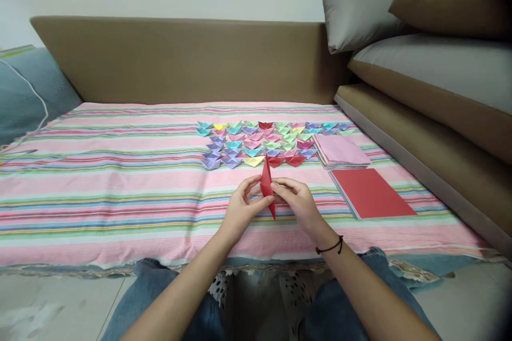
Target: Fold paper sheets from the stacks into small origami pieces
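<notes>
A folded red paper piece [267, 183] stands upright between my two hands, a long narrow shape with pointed ends. My left hand [241, 208] pinches its left side with fingers closed. From the right, my right hand [296, 201] grips it; a black band circles that wrist. Both hands hover just above the striped cloth [120, 192]. Beyond them lie rows of several small folded paper shapes [264, 143] in blue, purple, pink, green, yellow and red.
A stack of red paper sheets [372, 193] lies to the right of my hands, a pink-topped stack [341, 150] behind it. Sofa cushions [432, 58] rise on the right, a brown backrest [180, 58] behind. My knees in jeans [160, 287] are below.
</notes>
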Action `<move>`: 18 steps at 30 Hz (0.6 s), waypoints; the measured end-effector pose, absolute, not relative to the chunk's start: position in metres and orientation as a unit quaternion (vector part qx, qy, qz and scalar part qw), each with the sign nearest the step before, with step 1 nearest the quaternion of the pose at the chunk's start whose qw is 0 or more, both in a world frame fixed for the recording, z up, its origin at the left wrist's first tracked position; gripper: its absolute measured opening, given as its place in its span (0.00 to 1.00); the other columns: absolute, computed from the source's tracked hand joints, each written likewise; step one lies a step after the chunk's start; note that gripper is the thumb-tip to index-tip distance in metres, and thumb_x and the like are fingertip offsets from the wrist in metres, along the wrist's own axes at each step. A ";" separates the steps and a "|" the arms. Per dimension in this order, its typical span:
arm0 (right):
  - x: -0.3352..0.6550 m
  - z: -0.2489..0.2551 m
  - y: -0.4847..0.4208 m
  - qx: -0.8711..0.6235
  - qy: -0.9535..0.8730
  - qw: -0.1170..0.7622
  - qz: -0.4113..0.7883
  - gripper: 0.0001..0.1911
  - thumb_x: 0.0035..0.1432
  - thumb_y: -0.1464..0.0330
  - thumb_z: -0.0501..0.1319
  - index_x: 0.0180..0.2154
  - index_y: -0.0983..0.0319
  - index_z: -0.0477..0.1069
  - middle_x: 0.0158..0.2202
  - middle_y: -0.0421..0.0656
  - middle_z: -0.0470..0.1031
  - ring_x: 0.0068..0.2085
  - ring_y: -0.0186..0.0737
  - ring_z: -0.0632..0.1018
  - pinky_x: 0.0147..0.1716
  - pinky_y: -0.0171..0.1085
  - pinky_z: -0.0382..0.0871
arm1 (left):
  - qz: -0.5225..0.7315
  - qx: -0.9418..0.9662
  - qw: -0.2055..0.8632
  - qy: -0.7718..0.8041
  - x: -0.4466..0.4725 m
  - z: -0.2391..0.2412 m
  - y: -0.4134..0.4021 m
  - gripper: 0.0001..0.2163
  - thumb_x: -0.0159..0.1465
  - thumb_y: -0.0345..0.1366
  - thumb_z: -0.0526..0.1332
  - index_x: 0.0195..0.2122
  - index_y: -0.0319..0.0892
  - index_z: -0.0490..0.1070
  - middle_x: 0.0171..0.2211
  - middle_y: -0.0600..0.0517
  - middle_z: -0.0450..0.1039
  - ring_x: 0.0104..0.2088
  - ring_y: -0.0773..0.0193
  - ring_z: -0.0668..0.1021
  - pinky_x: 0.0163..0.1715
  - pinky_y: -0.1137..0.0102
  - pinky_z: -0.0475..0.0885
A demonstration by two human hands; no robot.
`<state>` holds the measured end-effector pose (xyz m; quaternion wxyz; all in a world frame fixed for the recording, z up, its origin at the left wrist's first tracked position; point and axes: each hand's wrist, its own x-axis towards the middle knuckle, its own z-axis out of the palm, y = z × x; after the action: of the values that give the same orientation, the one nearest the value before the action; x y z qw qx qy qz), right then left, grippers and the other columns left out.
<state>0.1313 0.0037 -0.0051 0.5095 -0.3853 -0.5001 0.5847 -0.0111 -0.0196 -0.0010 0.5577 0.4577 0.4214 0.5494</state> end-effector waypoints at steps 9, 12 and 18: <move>0.131 -0.002 0.001 -0.381 -0.487 0.498 0.607 0.16 0.45 0.60 0.69 0.36 0.62 0.77 0.36 0.45 0.80 0.37 0.46 0.80 0.36 0.42 0.77 | 0.539 0.493 0.538 0.421 -0.011 -0.005 -0.019 0.23 0.48 0.34 0.69 0.46 0.41 0.69 0.51 0.45 0.71 0.54 0.50 0.71 0.50 0.58 0.71; 0.132 -0.003 0.003 -0.379 -0.488 0.498 0.609 0.16 0.47 0.59 0.67 0.36 0.62 0.76 0.37 0.45 0.80 0.39 0.46 0.80 0.36 0.42 0.77 | 0.539 0.501 0.532 0.419 -0.012 -0.005 -0.019 0.22 0.50 0.35 0.68 0.47 0.41 0.69 0.52 0.45 0.71 0.55 0.50 0.71 0.52 0.57 0.69; 0.135 -0.007 0.005 -0.401 -0.475 0.528 0.579 0.16 0.47 0.59 0.67 0.37 0.60 0.75 0.35 0.44 0.80 0.35 0.46 0.80 0.33 0.42 0.77 | 0.535 0.511 0.522 0.424 -0.015 -0.006 -0.018 0.22 0.52 0.33 0.67 0.49 0.42 0.68 0.54 0.46 0.68 0.58 0.52 0.68 0.54 0.60 0.67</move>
<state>0.1350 0.0050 -0.0069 0.5276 -0.4015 -0.4745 0.5790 -0.0152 -0.0181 -0.0059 0.5221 0.5113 0.4235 0.5354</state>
